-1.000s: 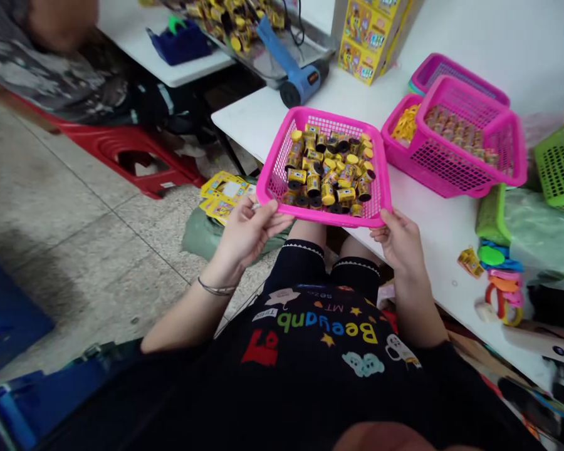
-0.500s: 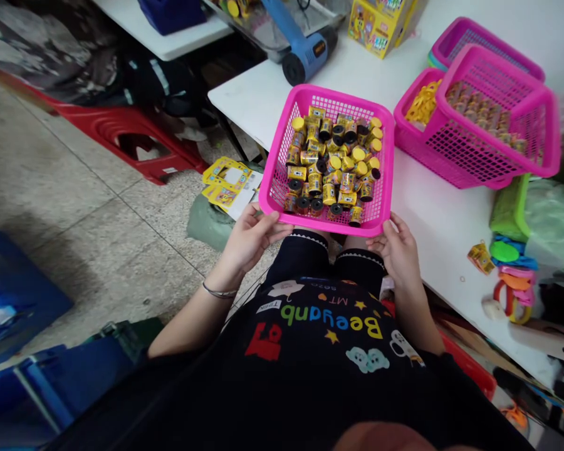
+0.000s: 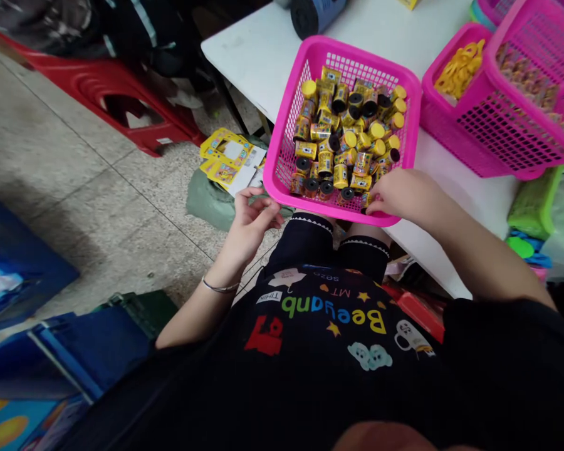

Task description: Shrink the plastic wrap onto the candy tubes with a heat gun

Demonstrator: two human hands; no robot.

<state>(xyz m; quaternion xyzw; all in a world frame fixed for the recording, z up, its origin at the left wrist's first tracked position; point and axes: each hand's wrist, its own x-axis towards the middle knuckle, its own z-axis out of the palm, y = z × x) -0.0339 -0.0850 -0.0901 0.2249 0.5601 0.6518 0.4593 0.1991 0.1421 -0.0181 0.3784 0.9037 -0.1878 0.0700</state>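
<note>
A pink plastic basket rests partly on the white table's corner and hangs out over my lap. It holds several small yellow-and-black cylindrical toys. My left hand grips the basket's near left rim, fingers curled under it. My right hand reaches over the near right rim into the basket, fingers bent down among the toys at the front edge; whether it holds one is hidden.
More pink baskets with yellow pieces and small items stand at the right on the table. A green basket lies beyond them. Yellow cards lie on the floor, with a red stool behind and blue crates at left.
My right hand has let go of the basket's rim and moved up into the basket among the toys. The view has tilted down and closer; my left hand stays on the rim.
</note>
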